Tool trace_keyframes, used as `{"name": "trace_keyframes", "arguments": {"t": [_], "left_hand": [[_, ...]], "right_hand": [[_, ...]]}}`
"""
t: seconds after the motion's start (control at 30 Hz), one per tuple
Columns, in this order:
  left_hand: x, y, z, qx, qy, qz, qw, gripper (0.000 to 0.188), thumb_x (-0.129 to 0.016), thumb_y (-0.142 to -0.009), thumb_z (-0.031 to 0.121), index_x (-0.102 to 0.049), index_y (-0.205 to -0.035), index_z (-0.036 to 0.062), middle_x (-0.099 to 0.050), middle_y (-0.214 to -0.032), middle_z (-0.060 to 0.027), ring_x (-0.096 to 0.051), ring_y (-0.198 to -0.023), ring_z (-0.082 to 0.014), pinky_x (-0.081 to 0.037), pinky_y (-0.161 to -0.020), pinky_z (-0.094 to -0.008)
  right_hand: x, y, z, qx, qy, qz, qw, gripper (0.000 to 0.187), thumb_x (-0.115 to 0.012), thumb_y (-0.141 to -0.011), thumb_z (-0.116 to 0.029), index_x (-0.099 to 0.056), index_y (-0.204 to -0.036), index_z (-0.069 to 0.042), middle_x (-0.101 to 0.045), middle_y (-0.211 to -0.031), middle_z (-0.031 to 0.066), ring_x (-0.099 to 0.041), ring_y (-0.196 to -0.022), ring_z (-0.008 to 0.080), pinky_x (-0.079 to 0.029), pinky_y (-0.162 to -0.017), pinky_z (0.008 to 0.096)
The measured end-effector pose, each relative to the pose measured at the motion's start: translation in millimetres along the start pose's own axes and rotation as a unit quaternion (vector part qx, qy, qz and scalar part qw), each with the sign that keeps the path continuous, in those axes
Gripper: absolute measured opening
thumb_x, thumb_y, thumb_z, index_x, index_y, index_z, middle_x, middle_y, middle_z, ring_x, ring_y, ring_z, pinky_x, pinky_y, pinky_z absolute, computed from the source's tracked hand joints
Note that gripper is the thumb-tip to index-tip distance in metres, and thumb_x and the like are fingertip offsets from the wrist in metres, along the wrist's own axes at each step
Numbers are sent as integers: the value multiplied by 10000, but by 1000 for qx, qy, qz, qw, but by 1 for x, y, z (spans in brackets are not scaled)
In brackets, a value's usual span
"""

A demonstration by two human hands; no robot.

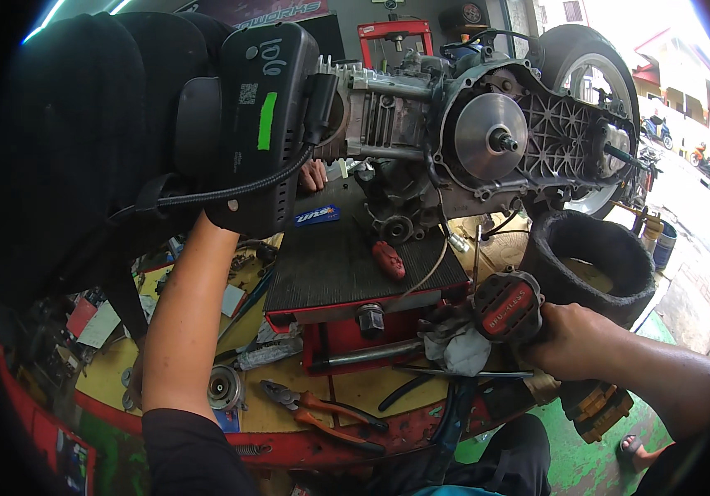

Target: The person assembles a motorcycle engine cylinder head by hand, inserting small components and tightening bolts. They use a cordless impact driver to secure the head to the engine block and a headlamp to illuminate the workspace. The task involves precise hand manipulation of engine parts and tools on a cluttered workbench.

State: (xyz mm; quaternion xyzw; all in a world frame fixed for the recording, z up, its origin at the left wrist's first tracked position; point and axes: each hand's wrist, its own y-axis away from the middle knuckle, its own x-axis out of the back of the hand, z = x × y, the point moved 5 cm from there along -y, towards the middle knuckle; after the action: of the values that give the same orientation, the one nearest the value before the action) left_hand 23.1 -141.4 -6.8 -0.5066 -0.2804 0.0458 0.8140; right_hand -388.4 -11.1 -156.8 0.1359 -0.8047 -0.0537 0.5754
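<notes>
Orange-handled pliers (322, 411) lie on the yellow bench top (107, 372) at 6 o'clock, with a small round metal hub (224, 386) just beside them toward 8 o'clock. A red-handled screwdriver (388, 259) rests on the ribbed black mat (330, 264) near centre. A black tyre (590, 264) sits at 3 o'clock; a mounted rear wheel (590, 74) stands at 1 o'clock.

A green floor (595, 459) lies at lower right; a cluttered yellow workbench (355, 397) with a red rim fills the middle; bright daylight floods the street (694, 190) beyond, where parked motorbikes (706, 161) stand; fluorescent tubes (53, 12) glow overhead.
</notes>
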Motion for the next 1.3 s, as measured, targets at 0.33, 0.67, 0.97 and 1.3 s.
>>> {"name": "trace_keyframes", "arguments": {"t": [0.33, 0.67, 0.97, 1.3], "left_hand": [[-11, -16, -12, 57, 137, 4, 989, 962, -877, -877, 293, -359, -1642, 24, -549, -1527, -127, -500, -1443, -240, -324, -1237, -379], [5, -14, -4, -37, -48, -29, 998, 1092, -924, -813, 234, -286, -1683, 61, -517, -1559, -131, -474, -1478, -244, -319, -1255, -379], [-13, -24, 4, -36, 2, -68, 997, 952, -916, -799, 200, -401, -1590, 75, -562, -1476, -101, -515, -1422, -228, -366, -1224, -376], [-2, -17, 10, -40, 9, -30, 999, 924, -911, -797, 217, -424, -1568, 71, -604, -1430, -107, -566, -1379, -229, -412, -1190, -379]], "right_hand": [[2, 3, 4, -11, 13, 1, 1000, 580, -676, -892, -455, -717, -1163, 55, -767, -1052, 289, -748, -1061, 424, -589, -957, 492], [0, 1, 1, 7, 10, -8, 1000, 583, -671, -902, -459, -719, -1157, 62, -765, -1052, 292, -745, -1066, 429, -592, -948, 489], [2, 3, 5, -2, 6, 2, 1000, 583, -677, -894, -450, -716, -1164, 65, -768, -1052, 287, -749, -1058, 426, -595, -946, 484], [-1, -1, 3, 6, 16, 0, 1000, 583, -674, -894, -447, -713, -1132, 84, -766, -1047, 300, -751, -1055, 429, -601, -943, 485]]}}
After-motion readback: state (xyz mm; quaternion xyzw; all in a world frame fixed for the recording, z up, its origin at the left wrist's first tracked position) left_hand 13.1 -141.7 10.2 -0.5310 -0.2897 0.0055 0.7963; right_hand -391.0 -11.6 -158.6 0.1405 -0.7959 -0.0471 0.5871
